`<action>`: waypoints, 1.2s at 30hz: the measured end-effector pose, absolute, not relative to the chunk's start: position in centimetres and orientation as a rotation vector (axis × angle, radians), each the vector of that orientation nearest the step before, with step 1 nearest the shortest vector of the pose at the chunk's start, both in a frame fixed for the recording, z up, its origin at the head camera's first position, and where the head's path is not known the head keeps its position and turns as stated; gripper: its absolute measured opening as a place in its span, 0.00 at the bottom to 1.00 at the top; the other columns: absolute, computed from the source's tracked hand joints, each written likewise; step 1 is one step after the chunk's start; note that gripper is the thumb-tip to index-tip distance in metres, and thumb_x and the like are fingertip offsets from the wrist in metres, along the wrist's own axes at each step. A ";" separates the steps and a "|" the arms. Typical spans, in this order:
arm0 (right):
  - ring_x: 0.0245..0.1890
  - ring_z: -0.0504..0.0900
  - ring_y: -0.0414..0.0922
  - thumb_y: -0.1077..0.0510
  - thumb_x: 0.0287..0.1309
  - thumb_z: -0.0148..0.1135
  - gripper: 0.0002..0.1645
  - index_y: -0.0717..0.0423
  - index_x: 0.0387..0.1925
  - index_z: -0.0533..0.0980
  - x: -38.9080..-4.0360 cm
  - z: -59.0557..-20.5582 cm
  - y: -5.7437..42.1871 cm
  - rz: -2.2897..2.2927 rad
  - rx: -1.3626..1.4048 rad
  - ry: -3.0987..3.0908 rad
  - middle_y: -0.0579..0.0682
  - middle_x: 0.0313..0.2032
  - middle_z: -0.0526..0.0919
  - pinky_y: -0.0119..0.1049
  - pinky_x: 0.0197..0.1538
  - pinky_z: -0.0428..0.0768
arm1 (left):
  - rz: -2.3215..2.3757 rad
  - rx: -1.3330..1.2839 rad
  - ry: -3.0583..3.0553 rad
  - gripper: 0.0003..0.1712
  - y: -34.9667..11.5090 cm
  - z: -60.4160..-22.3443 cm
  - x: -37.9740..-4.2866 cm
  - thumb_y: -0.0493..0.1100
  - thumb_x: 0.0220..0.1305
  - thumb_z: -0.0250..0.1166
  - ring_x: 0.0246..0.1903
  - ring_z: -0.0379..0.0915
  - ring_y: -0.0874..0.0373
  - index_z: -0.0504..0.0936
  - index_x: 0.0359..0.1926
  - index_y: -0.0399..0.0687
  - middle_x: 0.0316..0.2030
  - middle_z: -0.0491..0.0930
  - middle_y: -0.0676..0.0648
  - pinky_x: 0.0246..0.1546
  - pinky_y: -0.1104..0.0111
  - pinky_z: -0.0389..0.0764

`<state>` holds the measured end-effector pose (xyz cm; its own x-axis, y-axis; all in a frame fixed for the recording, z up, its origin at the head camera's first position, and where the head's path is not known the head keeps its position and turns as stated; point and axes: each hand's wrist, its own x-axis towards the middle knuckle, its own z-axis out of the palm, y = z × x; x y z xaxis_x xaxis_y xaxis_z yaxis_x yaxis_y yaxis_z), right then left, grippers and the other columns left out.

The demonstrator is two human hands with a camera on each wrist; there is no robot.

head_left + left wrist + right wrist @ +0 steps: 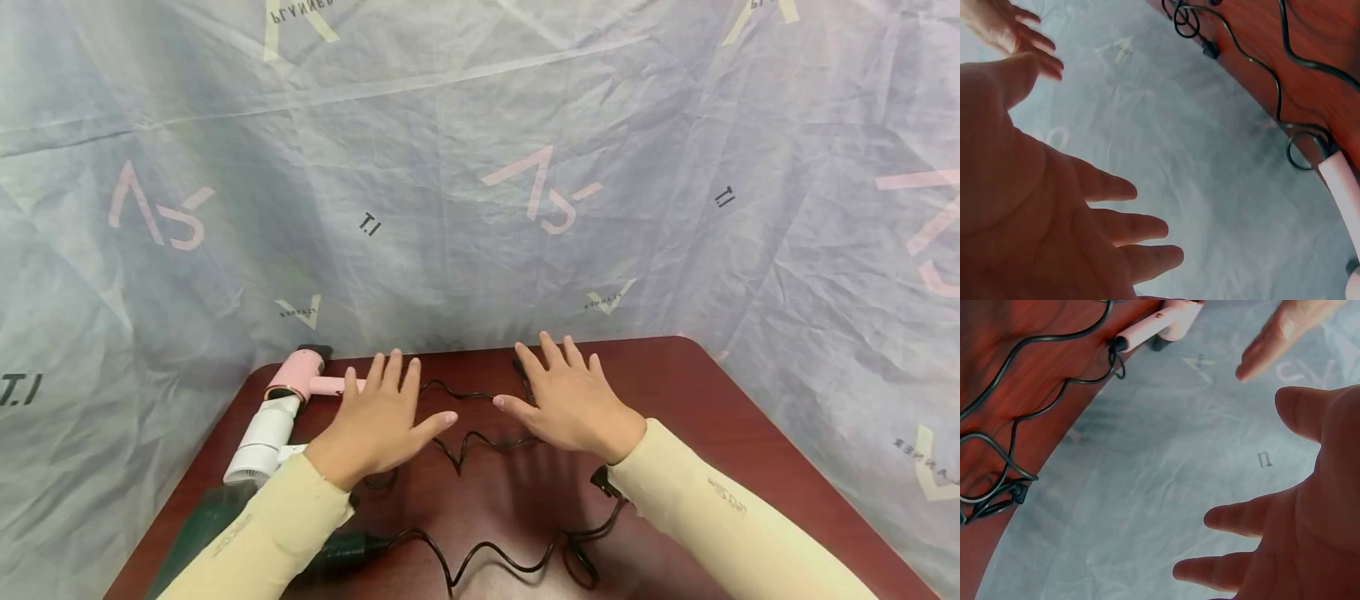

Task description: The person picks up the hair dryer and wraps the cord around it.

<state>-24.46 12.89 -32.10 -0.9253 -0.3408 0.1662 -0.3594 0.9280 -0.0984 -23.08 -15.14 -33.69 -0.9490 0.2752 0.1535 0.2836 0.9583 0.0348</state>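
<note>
Both hands hover over a dark red table with fingers spread and nothing in them. In the head view my left hand [378, 425] is nearest to the hair dryers at the table's left side. A pink hair dryer [298, 372] lies at the back, its handle partly behind my fingers. In front of it is a white hair dryer [262, 437], and nearer still a dark green hair dryer [197, 525], partly covered by my left sleeve. My right hand [573, 404] is held above black cords [480, 439] that run across the table's middle.
A grey printed cloth [465, 208] hangs behind and on both sides of the table [720, 433]. The green dryer's black cord [517, 567] winds along the front toward the right. A plug [1019, 492] lies near the table edge in the right wrist view.
</note>
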 end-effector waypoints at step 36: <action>0.78 0.59 0.61 0.30 0.67 0.59 0.46 0.45 0.78 0.63 -20.2 -37.1 14.8 0.445 0.723 -2.999 0.59 0.79 0.59 0.64 0.75 0.61 | -0.417 0.491 -3.242 0.73 -37.5 -43.2 -13.6 0.81 0.59 0.60 0.42 0.74 0.23 0.45 0.57 0.10 0.43 0.65 0.13 0.41 0.40 0.79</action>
<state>-20.20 14.79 -37.14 -0.8921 -0.4428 0.0898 -0.4498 0.8517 -0.2688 -13.57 -37.54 -43.18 -0.9427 -0.2691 -0.1972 -0.3102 0.9245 0.2216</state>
